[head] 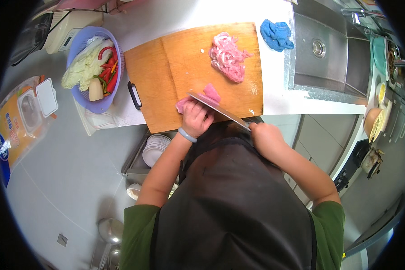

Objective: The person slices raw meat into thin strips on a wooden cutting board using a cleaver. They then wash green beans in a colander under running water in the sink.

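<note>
My right hand (267,139) grips the handle of a kitchen knife (219,109), whose blade points up and left over a piece of raw pink meat (211,91). With bent fingers, my left hand (196,117) presses on the meat just left of the blade; a pale bangle is on its wrist. Part of the meat is hidden by the hand and the blade. Both hands are at the near edge of a wooden cutting board (152,71). A heap of raw meat strips (228,57) lies on the board's upper right part.
Left of the board stands a purple plastic basket (118,64) with Chinese cabbage leaves (87,64), red chillies (112,82) and a pale root piece (96,89). A blue cloth (276,35) lies beside the steel sink (319,72) at right. An open drawer below holds stacked plates (155,150).
</note>
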`<control>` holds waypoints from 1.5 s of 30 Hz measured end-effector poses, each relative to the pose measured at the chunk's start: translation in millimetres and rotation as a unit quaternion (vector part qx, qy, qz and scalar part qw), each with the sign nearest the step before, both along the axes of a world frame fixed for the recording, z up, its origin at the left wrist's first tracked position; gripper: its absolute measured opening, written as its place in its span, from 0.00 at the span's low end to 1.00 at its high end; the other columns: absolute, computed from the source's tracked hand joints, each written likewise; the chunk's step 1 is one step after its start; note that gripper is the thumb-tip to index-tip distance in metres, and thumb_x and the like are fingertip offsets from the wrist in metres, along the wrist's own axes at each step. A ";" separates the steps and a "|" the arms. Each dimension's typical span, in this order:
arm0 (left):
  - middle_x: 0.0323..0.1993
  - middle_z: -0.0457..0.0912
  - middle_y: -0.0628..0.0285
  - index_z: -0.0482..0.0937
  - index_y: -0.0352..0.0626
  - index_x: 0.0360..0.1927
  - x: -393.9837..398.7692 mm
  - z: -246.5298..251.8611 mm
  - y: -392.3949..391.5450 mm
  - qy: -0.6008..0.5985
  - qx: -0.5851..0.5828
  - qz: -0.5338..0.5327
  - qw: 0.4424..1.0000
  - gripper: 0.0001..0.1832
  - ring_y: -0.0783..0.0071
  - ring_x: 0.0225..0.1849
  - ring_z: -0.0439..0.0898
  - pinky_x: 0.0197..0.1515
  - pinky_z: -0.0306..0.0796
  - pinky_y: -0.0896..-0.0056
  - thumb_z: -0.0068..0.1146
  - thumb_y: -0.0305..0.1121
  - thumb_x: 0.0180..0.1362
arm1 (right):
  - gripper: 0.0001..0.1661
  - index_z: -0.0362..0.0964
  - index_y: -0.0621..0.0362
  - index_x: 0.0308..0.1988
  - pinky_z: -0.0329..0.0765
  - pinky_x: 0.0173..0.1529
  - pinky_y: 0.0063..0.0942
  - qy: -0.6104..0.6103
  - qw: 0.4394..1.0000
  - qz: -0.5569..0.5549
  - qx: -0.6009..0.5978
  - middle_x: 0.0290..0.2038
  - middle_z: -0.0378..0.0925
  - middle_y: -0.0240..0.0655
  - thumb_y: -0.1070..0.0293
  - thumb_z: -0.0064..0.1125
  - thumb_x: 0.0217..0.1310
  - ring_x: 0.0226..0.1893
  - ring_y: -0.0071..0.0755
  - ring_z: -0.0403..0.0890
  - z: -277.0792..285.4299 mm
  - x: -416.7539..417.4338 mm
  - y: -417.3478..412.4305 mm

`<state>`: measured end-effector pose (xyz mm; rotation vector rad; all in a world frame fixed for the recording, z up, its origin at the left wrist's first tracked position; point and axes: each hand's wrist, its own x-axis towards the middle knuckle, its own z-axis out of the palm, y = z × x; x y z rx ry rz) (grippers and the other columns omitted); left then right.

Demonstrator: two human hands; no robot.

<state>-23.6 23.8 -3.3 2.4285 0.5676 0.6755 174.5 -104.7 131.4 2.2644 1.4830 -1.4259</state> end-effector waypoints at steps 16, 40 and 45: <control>0.41 0.77 0.57 0.78 0.40 0.41 12.4 32.9 12.0 0.026 -0.038 -0.009 0.999 0.16 0.56 0.45 0.74 0.50 0.66 0.58 0.64 0.28 0.46 | 0.08 0.75 0.62 0.31 0.74 0.35 0.48 0.057 0.975 -0.156 0.148 0.25 0.77 0.52 0.68 0.59 0.57 0.28 0.57 0.78 -19.4 29.5 -14.7; 0.36 0.77 0.53 0.77 0.37 0.32 31.1 44.3 42.3 0.065 -0.011 0.045 0.997 0.09 0.51 0.41 0.76 0.48 0.70 0.57 0.63 0.25 0.46 | 0.10 0.72 0.60 0.39 0.75 0.31 0.44 -0.025 0.980 -0.107 0.168 0.24 0.75 0.44 0.73 0.54 0.54 0.26 0.51 0.79 -20.1 1.5 -38.3; 0.45 0.79 0.52 0.82 0.38 0.41 13.5 27.9 37.4 0.064 0.033 -0.132 0.989 0.17 0.47 0.50 0.75 0.56 0.68 0.54 0.64 0.32 0.45 | 0.21 0.70 0.60 0.49 0.75 0.28 0.42 -0.068 0.985 -0.036 0.154 0.23 0.72 0.42 0.74 0.55 0.53 0.23 0.48 0.77 -13.4 -13.1 -37.6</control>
